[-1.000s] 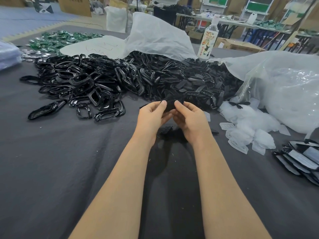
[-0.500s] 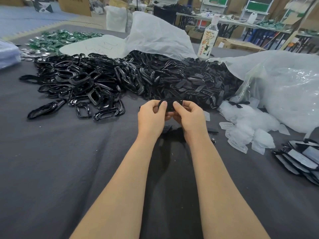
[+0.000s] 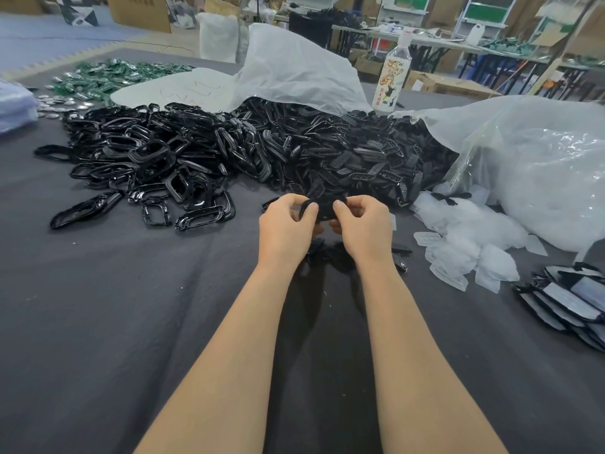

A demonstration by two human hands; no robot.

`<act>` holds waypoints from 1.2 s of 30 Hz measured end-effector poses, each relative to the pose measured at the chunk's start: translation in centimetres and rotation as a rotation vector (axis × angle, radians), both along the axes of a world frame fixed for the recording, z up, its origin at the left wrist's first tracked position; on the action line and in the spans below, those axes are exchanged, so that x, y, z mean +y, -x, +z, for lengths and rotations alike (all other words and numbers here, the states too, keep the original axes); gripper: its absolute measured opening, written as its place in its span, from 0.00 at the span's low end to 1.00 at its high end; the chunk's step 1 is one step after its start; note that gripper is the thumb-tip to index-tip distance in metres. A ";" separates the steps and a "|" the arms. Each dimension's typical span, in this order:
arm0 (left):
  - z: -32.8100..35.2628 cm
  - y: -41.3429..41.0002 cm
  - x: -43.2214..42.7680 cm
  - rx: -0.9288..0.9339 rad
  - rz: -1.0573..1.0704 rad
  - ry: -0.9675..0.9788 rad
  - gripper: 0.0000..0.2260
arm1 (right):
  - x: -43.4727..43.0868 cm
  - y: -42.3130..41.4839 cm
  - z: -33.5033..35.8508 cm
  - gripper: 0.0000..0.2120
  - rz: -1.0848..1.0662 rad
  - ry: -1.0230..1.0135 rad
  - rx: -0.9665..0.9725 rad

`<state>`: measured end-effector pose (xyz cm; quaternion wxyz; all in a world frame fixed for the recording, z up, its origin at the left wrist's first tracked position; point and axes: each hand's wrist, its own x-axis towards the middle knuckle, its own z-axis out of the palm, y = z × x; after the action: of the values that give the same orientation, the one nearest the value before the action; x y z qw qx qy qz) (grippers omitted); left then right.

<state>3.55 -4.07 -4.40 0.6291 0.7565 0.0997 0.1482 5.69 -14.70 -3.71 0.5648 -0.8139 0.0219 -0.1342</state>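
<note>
Fingers of the left hand (image 3: 287, 225) and right hand (image 3: 364, 224) hid most of the small black plastic piece (image 3: 324, 207), its shape unclear. The right edge cut off the stack of flat black-and-grey packets (image 3: 569, 303), the left a pale blue bundle (image 3: 13, 106).

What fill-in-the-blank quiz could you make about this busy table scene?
The left hand and the right hand together hold a small ____ part.
The bottle behind the big pile stands ____.
The green pieces lie on the person's far ____.
Missing words: black, upright, left.
</note>
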 end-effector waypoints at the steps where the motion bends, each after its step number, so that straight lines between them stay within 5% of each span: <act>1: 0.0 0.0 0.0 0.003 -0.002 0.015 0.02 | 0.0 0.1 0.1 0.01 0.016 -0.018 0.012; 5: 0.1 -0.1 0.3 0.023 0.019 0.056 0.04 | -1.4 -0.2 0.4 0.08 -0.180 0.209 -0.089; 8: 0.0 -0.2 0.5 0.017 0.048 0.084 0.04 | -3.8 -0.8 0.3 0.15 -0.411 0.387 0.082; 11: -0.1 -0.1 0.5 0.010 0.050 0.085 0.04 | -4.2 -0.8 -0.3 0.20 -0.425 0.597 0.302; 18: 0.1 0.0 0.3 -0.003 0.044 0.089 0.03 | -4.1 -1.0 -0.5 0.13 -0.388 0.615 0.306; 20: 0.1 0.0 0.3 -0.008 0.043 0.087 0.03 | -4.1 -1.0 -0.5 0.10 -0.383 0.514 0.201; 23: 0.1 0.0 0.3 -0.011 0.046 0.086 0.03 | -3.6 -0.8 0.1 0.11 -0.303 0.084 -0.005; 27: 0.0 -0.2 0.3 -0.014 0.057 0.102 0.04 | -2.3 -0.6 0.8 0.20 -0.112 -0.356 0.012; 31: -0.1 -0.3 0.3 -0.019 0.066 0.109 0.04 | -1.6 -0.3 0.8 0.04 0.005 -0.461 0.032; 36: -0.1 -0.3 0.3 -0.029 0.078 0.097 0.03 | -1.4 -0.1 0.9 0.06 0.069 -0.474 0.028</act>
<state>3.86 -3.73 -4.52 0.6603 0.7182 0.1270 0.1787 5.76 -16.07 -2.80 0.7439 -0.6607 0.0330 -0.0945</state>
